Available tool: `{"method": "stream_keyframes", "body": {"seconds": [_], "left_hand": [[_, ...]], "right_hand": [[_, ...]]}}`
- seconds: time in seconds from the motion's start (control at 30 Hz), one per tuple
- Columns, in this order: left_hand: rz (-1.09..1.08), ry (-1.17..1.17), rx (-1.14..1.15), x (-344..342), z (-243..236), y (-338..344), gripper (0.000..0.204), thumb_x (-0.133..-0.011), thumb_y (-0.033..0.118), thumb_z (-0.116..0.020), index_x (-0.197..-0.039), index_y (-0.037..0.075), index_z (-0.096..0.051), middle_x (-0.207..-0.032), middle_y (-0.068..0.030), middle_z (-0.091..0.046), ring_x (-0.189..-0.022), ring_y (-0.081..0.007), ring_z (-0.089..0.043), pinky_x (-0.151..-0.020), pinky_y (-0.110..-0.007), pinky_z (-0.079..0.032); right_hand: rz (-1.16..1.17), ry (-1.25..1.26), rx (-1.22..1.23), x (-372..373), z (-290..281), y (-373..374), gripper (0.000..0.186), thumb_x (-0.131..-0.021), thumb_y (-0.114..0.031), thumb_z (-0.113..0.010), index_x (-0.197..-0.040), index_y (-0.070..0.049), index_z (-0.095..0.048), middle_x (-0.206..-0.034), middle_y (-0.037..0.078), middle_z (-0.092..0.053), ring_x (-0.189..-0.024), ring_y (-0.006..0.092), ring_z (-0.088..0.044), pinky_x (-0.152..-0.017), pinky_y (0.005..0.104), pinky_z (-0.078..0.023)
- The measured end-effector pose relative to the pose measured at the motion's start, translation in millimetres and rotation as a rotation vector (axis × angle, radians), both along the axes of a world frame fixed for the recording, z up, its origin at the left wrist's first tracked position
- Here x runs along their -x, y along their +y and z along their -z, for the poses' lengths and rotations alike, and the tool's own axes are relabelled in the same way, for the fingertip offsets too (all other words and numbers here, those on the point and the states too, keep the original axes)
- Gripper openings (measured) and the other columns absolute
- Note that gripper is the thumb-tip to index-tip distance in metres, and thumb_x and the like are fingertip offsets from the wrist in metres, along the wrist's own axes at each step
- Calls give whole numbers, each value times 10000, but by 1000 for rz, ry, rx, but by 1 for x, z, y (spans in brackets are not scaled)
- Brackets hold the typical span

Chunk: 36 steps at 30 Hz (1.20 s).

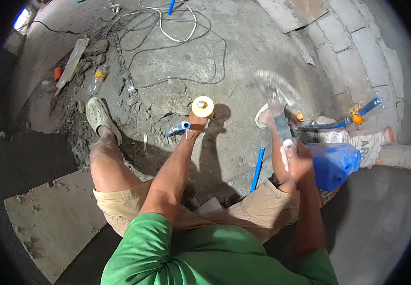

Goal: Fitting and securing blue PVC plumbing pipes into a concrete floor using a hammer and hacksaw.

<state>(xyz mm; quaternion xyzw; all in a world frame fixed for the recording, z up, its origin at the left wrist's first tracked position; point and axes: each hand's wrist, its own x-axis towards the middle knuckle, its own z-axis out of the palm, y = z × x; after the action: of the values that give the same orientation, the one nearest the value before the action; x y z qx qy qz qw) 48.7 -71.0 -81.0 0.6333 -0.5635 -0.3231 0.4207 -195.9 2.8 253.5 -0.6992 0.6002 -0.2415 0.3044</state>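
Note:
Upright in my left hand (197, 122) is a chisel with a round yellow guard (202, 102) around its metal top; the guard hides most of my fingers. A short blue pipe (176, 129) is just left of that hand; whether I touch it I cannot tell. My right hand (299, 161) is closed on a metal hammer (286, 142) with a pale grip, raised to the right of the chisel, its head blurred by motion. Below, between my legs, a straight blue pipe (257, 169) rests on the cracked concrete floor (167, 95).
Coiled cables (177, 40) lie ahead. Rubble, a plastic bottle (98, 80) and an orange pipe (57, 74) are at left. At right are a blue jug (334, 166), sacks (362, 142), another bottle (364, 109) and a block wall (353, 57). A board (53, 218) lies lower left.

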Motion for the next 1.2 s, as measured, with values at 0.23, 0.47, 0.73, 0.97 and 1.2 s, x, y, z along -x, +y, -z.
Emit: {"method": "stream_keyframes", "body": {"seconds": [0.23,0.47,0.73,0.97,1.2], "left_hand": [[83,77,-74,13,6,-3,384,-809,221,-693,-1142,51,-607,-1131,-113,-649,-1075,-250,-599,-935,-352,-453],[193,-254,-28,-4,19,-9,305,-834,228,-641,-1101,80,-634,-1090,-99,-662,-1038,-276,-608,-911,-377,-466],[231,-420,52,-14,31,-6,224,-837,180,-631,-1042,95,-663,-1061,-113,-665,-994,-293,-620,-854,-392,-488],[210,-515,144,-22,48,-13,313,-856,159,-502,-1135,55,-598,-1074,-144,-660,-997,-335,-617,-814,-419,-497],[245,-385,-19,4,19,-8,247,-845,139,-504,-1024,44,-645,-1005,-158,-670,-922,-337,-630,-781,-434,-503]], "right_hand": [[-235,459,447,-54,42,-23,302,-937,-285,-514,-962,-10,-637,-750,160,-671,-657,357,-655,-611,422,-502],[-403,629,13,-55,45,-62,295,-926,-279,-553,-971,5,-622,-803,214,-643,-739,365,-644,-636,402,-496],[-589,638,1118,-106,-6,-70,169,-818,-150,-622,-949,-46,-596,-791,133,-640,-706,365,-627,-676,472,-503],[-235,850,8,-62,87,-67,375,-906,-310,-563,-1085,14,-623,-841,287,-641,-810,349,-663,-735,448,-512],[-597,624,1066,-81,-24,-85,256,-869,-190,-572,-1058,-23,-611,-858,229,-629,-702,339,-628,-657,429,-505]]}}
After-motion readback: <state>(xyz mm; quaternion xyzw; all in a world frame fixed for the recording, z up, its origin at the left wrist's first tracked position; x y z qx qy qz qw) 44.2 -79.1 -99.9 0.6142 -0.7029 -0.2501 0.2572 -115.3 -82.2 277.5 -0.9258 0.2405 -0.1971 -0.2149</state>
